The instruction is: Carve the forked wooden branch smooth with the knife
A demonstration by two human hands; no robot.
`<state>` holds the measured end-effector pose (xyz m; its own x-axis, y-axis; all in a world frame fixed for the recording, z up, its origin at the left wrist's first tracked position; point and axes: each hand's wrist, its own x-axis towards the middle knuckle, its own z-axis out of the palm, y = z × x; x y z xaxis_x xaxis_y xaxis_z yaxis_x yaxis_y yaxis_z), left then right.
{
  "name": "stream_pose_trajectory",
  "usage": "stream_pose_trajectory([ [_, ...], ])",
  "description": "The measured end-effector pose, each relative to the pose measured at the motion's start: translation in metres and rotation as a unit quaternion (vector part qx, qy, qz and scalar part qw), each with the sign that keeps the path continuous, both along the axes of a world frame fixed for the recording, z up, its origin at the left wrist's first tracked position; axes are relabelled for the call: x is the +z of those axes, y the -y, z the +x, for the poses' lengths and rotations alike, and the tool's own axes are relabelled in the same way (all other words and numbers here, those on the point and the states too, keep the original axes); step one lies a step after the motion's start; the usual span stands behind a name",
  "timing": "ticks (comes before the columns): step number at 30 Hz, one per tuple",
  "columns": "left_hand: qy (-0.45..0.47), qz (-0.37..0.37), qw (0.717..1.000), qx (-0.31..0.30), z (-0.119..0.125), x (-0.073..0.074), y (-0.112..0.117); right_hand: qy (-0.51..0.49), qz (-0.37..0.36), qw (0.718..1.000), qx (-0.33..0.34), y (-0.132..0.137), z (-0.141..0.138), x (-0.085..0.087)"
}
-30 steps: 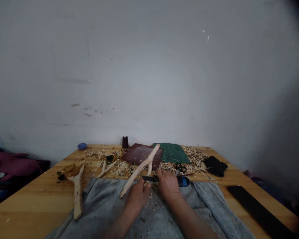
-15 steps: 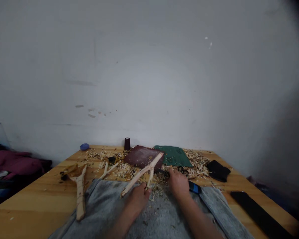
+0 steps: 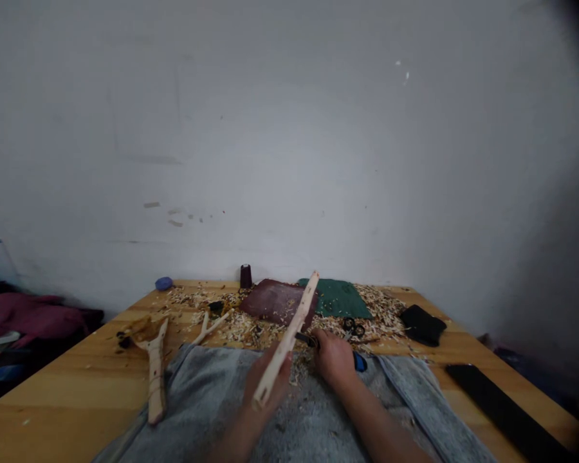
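Observation:
My left hand [image 3: 255,379] is closed around a peeled wooden stick [image 3: 296,321], which slants up and away from me. Its side branch does not show from this angle. A knife with a dark blade [image 3: 305,338] and a black-and-blue handle [image 3: 360,362] is gripped in my right hand [image 3: 335,360]. The blade's tip end meets the stick's right side near its middle; whether it cuts in, I cannot tell. Grey cloth [image 3: 318,424] with scattered wood shavings lies beneath both hands.
A carved forked stick [image 3: 156,376] and a thinner forked twig [image 3: 212,326] lie left. Behind are maroon sheet [image 3: 270,302], green sheet [image 3: 342,299], thread spool [image 3: 246,276] and scissors [image 3: 354,328] among shavings [image 3: 388,315]. Right: black pad [image 3: 422,326], long black strip [image 3: 502,408].
The stick has rotated in my left hand, so its fork is no longer visible and it points more steeply away. My right hand has moved left, bringing the knife blade to the stick.

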<state>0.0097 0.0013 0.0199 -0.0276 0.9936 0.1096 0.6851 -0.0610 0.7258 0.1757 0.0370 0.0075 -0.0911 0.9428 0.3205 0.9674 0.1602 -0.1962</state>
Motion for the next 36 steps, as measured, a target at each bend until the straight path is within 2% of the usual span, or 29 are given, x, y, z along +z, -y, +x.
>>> stream_pose_trajectory([
  [2,0.071,-0.032,0.997,-0.016,0.0,-0.005,-0.004,-0.011,-0.002,1.0,-0.004,-0.001,0.003,-0.002],
  [5,0.187,-0.074,0.978,-0.055,0.001,-0.009,-0.005,-0.012,-0.006,1.0,-0.009,-0.002,0.004,-0.002],
  [8,0.319,-0.13,0.935,-0.084,0.003,-0.01,-0.003,-0.019,-0.009,1.0,-0.005,-0.002,0.004,0.0],
  [10,0.393,-0.184,0.895,-0.104,0.004,-0.011,-0.001,-0.025,-0.012,1.0,0.0,-0.001,0.005,0.002],
  [13,0.445,-0.219,0.859,-0.127,0.005,-0.015,-0.001,-0.02,-0.022,0.999,0.012,0.0,0.005,0.004],
  [19,0.475,-0.224,0.842,-0.127,0.006,-0.016,-0.002,0.012,-0.025,0.998,0.063,0.002,0.0,0.003],
  [26,0.472,-0.224,0.842,-0.132,0.006,-0.01,0.0,0.002,-0.01,0.999,0.046,0.007,-0.005,0.008],
  [32,0.471,-0.214,0.843,-0.149,0.007,-0.007,0.002,-0.005,-0.009,0.998,0.058,0.008,-0.004,0.008],
  [36,0.473,-0.233,0.833,-0.165,0.004,-0.005,0.003,-0.008,-0.012,0.998,0.058,0.008,-0.005,0.007],
])
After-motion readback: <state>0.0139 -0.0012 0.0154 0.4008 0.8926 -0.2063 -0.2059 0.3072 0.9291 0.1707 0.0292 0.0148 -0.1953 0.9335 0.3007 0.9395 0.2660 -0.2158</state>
